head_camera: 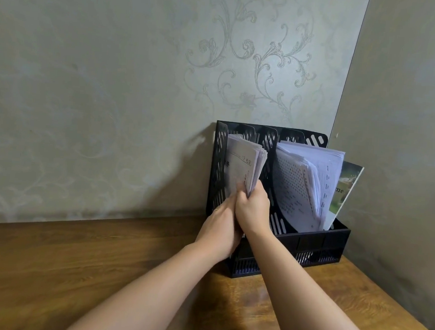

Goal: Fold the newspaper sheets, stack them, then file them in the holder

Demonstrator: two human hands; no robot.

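A black perforated file holder [319, 245] stands on the wooden table against the wall. A folded stack of newspaper sheets [242, 164] stands upright in its leftmost slot, leaning slightly right. My left hand [221, 227] and my right hand [253, 208] are pressed together at the stack's lower front edge, both gripping it inside the slot. The bottom of the stack is hidden behind my hands.
Another bundle of printed papers [305, 181] fills a slot to the right, and a glossy green-covered booklet [344, 191] leans in the rightmost slot. Wallpapered walls meet in a corner just right of the holder. The wooden table [75, 263] stretches left and toward me.
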